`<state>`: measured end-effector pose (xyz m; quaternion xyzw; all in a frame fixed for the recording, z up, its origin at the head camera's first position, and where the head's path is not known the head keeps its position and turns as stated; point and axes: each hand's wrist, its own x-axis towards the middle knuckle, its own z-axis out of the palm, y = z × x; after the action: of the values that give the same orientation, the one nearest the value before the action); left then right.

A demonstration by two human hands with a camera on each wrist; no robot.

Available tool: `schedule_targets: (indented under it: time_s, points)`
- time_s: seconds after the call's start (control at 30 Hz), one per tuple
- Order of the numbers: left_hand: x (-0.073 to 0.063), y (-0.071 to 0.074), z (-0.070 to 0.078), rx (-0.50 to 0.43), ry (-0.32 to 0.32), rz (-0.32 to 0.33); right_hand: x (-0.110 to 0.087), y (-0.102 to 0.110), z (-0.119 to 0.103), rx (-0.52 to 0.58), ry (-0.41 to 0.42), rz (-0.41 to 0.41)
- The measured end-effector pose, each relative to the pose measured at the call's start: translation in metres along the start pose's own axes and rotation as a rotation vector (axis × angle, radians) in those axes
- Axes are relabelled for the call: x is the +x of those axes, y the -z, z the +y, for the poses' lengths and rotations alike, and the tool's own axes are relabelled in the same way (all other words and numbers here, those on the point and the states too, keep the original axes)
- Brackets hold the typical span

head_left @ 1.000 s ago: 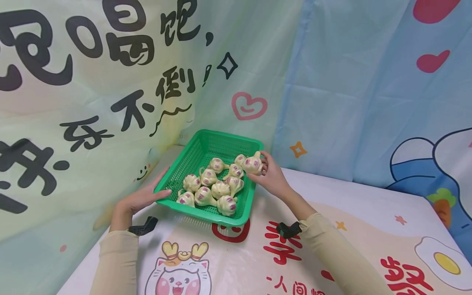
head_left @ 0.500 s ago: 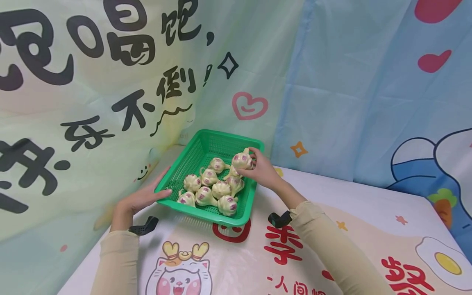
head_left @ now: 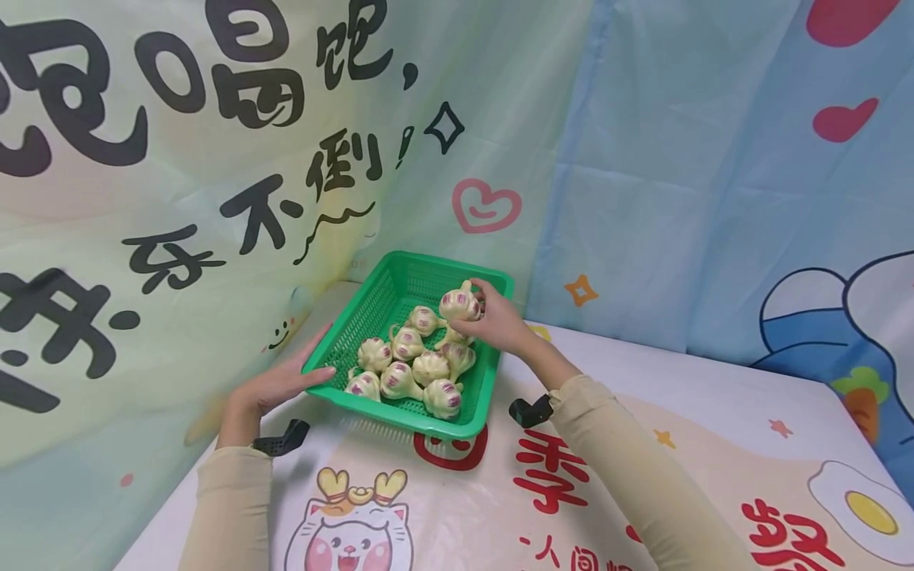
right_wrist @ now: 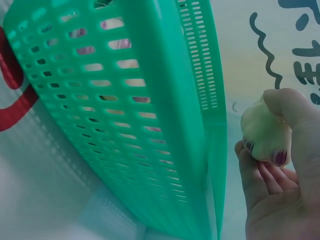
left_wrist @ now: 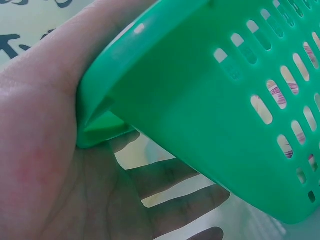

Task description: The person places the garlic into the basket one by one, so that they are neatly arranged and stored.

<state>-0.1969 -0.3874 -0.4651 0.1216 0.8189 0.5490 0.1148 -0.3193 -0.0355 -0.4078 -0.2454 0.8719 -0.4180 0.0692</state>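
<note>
My right hand (head_left: 497,319) holds a garlic bulb (head_left: 460,304), whitish with purple streaks, over the right side of a green plastic basket (head_left: 407,411). In the right wrist view the thumb and fingers pinch this garlic bulb (right_wrist: 267,132) from opposite sides, beside the basket's rim (right_wrist: 172,85). Several more garlic bulbs (head_left: 432,368) lie in the basket, grouped toward its front and right. At the basket's left corner my left hand (head_left: 280,383) grips the rim, thumb over the top. The left wrist view shows the left hand's fingers (left_wrist: 185,210) stretched beneath the basket's slotted wall (left_wrist: 200,115).
The table (head_left: 600,357) has a printed cover with a cartoon cat (head_left: 348,527), red characters and a fried egg picture. Printed cloth hangs (head_left: 643,182) stand close behind and to the left of the basket. A black wrist device (head_left: 531,412) sits on the right wrist.
My right hand has moved left with the garlic bulb, from the basket's right edge to above its inside. The left hand and the basket stay in place.
</note>
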Motion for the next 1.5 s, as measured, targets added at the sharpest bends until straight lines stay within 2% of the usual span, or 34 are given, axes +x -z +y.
schedule_targets:
  time_s: [0.43,0.77,1.2,1.5]
  points:
    - [0.0,0.0,-0.001,0.012,-0.004,-0.001,0.016,-0.002,-0.006,-0.016,0.0,-0.035]
    - [0.002,0.0,-0.001,-0.002,0.004,0.003,0.027,-0.008,-0.009,0.021,-0.032,-0.072]
    - [-0.001,0.0,-0.002,0.011,0.002,0.001,0.037,-0.017,0.001,0.06,-0.068,-0.042]
    - [0.001,0.0,-0.001,-0.001,0.0,0.0,0.041,-0.03,0.003,0.018,-0.061,-0.039]
